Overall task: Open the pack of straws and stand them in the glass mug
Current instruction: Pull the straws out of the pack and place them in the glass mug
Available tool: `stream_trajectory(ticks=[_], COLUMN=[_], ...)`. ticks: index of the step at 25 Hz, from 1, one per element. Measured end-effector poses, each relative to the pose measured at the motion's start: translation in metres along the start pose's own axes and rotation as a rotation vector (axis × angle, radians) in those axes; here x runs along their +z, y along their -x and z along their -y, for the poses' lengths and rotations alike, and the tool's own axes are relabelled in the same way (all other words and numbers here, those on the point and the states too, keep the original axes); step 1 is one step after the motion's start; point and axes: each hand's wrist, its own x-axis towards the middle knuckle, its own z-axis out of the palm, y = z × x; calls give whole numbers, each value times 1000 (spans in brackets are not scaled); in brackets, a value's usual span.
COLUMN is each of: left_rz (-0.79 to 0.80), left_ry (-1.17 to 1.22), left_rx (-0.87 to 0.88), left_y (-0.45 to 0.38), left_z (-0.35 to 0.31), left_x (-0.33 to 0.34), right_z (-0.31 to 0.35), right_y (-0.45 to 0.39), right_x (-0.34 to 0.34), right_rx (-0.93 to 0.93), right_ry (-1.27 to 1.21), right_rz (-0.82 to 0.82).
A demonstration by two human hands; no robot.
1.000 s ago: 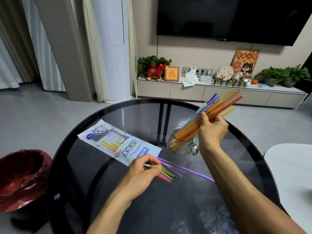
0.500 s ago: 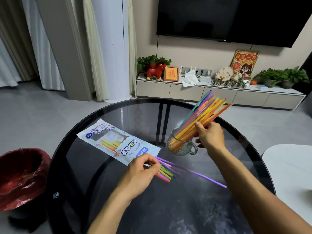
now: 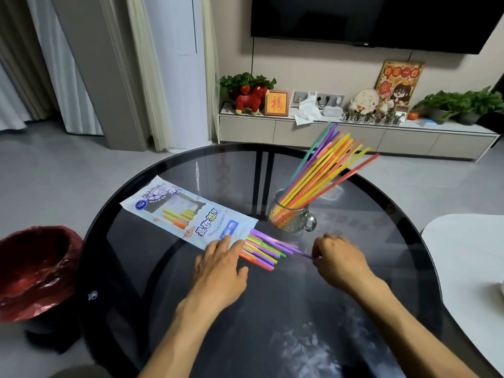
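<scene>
A bundle of coloured straws [image 3: 324, 170] stands slanted to the right in the glass mug [image 3: 290, 218] on the round dark glass table [image 3: 354, 309]. The opened straw pack [image 3: 188, 212] lies flat left of the mug, with several straw ends [image 3: 263, 248] sticking out of its near end. My left hand [image 3: 221, 264] rests flat with straight fingers on the pack's open end and the straws there. My right hand [image 3: 338, 259] is low over the table and pinches the tip of a long purple straw [image 3: 297, 251].
A bin lined with a red bag [image 3: 32, 271] stands on the floor left of the table. A white table [image 3: 469, 268] edge lies to the right. A low TV cabinet [image 3: 354, 135] with plants and ornaments runs along the back wall.
My right hand has let go of the bundle, which now stands in the mug, and has come down to the purple straw. My left hand has flattened on the pack's end.
</scene>
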Motion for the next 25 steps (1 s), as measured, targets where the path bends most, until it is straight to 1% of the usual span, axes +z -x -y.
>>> stream_trajectory(ticks=[2, 5, 7, 9, 10, 11, 12, 13, 14, 16, 17, 19, 21, 25], left_rz=[20, 22, 14, -2, -10, -16, -21, -27, -32, -24, -12, 9, 14, 16], left_ry=[20, 25, 18, 11, 7, -1, -11, -18, -20, -9, -8, -10, -11, -44], left_rx=[-10, 7, 6, -4, -7, -7, -3, 4, 11, 15, 14, 14, 10, 0], left_y=[4, 7, 8, 8, 7, 6, 6, 5, 6, 9, 11, 13, 13, 9], left_z=[3, 5, 4, 2, 1, -1, -3, -4, -4, -2, -1, 0, -2, -7], left_x=[-2, -5, -5, -6, -6, -4, -3, -2, -2, -2, -2, -2, -2, -3], right_z=[4, 5, -6, -23, -27, -25, -16, -1, 17, 54, 69, 85, 83, 63], right_y=[-4, -3, 4, 14, 18, 21, 22, 20, 15, 3, -2, -7, -8, -11], right_x=[5, -1, -28, -60, -71, -76, -75, -66, -51, -13, 2, 11, 8, 3], right_rx=[-11, -1, 34, 78, 78, 50, 0, -62, -123, -207, -215, -175, -137, -120], right_ry=[4, -92, -113, -143, -219, -350, -487, -572, -579, -449, -333, -157, -94, -155], right_rz=[-46, -11, 10, -47, -101, -148, -166, -161, -140, -81, -70, -116, -131, -52])
